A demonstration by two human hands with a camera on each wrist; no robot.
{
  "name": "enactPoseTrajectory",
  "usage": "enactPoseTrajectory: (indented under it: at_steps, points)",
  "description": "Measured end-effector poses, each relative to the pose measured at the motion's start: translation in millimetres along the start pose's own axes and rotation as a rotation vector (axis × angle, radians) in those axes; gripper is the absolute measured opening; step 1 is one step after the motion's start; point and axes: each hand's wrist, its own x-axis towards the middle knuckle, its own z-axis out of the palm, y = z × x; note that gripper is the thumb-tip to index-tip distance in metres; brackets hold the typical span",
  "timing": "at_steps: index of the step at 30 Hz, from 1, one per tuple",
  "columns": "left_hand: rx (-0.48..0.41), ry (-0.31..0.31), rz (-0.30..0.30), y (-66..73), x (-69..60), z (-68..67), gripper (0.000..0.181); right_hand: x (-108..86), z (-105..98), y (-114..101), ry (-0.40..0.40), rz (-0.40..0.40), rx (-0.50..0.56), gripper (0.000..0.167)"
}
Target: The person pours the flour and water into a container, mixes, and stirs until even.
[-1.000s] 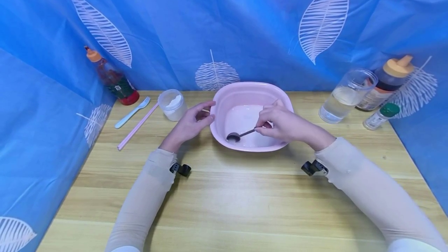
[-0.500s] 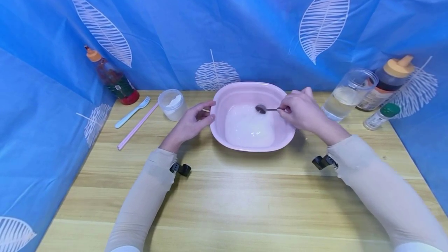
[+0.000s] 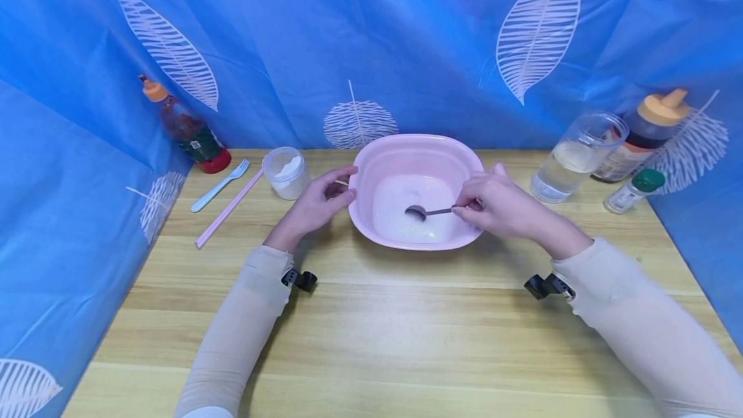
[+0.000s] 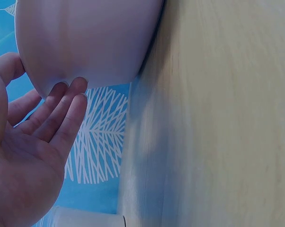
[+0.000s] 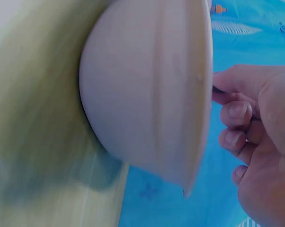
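A pink basin (image 3: 362,211) stands on the table with whitish contents at its bottom. My left hand (image 3: 321,202) holds its left rim; in the left wrist view, fingertips (image 4: 79,84) touch the outer wall below the rim. My right hand (image 3: 496,204) pinches the handle of a dark metal spoon (image 3: 439,211) over the basin's right side. The spoon's bowl is low in the basin, near the middle of the contents. From the right wrist view, the basin wall (image 5: 133,90) hides most of the spoon.
Left of the basin are a jar of white powder (image 3: 289,179), a pink stick (image 3: 227,210), a light-blue fork (image 3: 219,187) and a red sauce bottle (image 3: 194,131). A cup of clear liquid (image 3: 563,169), an orange-capped bottle (image 3: 644,137) and a green-capped shaker (image 3: 633,192) stand right.
The spoon has gone from the basin's near left side to its far right side, then back to near the middle, carried by my right hand. My left hand has stayed at the rim.
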Motion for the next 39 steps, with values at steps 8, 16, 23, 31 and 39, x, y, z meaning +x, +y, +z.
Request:
enactPoseTrajectory:
  at_steps: [8,16,23,31,39]
  points:
    - [0.003,-0.004,0.001,0.8,0.2,-0.3,0.056,1.0,13,-10,-0.038,-0.074,0.065,0.015]
    - [0.009,-0.001,-0.004,0.6,1.3,-1.6,0.056,3.4,4,0,0.092,0.046,-0.067,0.013]
    - [-0.002,0.003,-0.002,1.0,0.6,-0.4,0.056,1.9,-4,18,0.175,0.114,-0.212,0.010]
    - [-0.012,0.007,0.000,0.7,0.3,-0.3,0.056,1.4,-5,16,0.139,0.075,-0.203,0.009]
    - [-0.019,0.005,-0.002,2.4,-0.7,0.2,0.056,-0.8,2,2,0.024,-0.032,-0.022,0.014]
